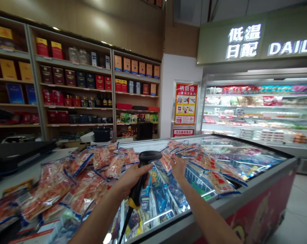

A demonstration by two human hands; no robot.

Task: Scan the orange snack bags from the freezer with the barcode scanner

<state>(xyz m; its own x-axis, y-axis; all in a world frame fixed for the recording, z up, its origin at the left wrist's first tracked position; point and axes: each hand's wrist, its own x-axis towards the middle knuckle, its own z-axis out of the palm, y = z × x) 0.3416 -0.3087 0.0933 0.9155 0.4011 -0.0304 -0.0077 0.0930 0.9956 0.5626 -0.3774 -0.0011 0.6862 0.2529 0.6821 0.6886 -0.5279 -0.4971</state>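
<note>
A dark cable [126, 222] is trailing toward six o'clock from the black-and-yellow handheld scanner [138, 183], which the left hand [134, 178] is grasping around its handle. The scanner's head is pointing roughly to three o'clock. Just beyond it, a little past twelve, the right hand [178, 167] is bending its fingers by a clear packet [166, 159] with pinkish contents, which is lying over the freezer glass; whether those fingers are closing on it, I can't tell from here.

Under both hands, the chest freezer [261, 195] is showing blue and yellow bags [157, 193] through its glass, and its red side is facing four o'clock. A heap of similar blue-edged packets [84, 179] is spreading from nine to eleven o'clock, many of them overlapping. More packets [206, 159] are lying in a loose row on the glass toward one and two o'clock.

Farther off, wooden shelves [77, 83] of boxes and bottles are lining the wall from ten to nearly twelve. A red-and-yellow poster [185, 103] is hanging just past twelve, and toward two o'clock a lit refrigerated case [260, 106] is displaying rows of goods beneath a glowing sign [244, 40].
</note>
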